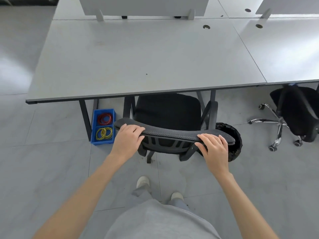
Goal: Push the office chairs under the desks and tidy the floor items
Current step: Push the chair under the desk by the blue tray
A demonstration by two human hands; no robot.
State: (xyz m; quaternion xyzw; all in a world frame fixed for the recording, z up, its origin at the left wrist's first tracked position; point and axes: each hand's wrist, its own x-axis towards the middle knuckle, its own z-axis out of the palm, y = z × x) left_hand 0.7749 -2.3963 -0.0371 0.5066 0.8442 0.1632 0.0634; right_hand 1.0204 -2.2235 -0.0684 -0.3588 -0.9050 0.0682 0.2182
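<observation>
Hands: left hand point(128, 138) and right hand point(214, 147) each grip the top edge of the backrest, fingers curled over it.
Near chair point(168, 116): seat partly under the table point(138, 62); backrest and base not yet in.
Second chair point(296, 114): to the right, turned askew, mostly outside its table; judged undone.
Floor items: blue bin point(103, 128) of rubber bands beside the table leg; black round object point(231, 142) behind the right hand; both apparently untidied.
</observation>
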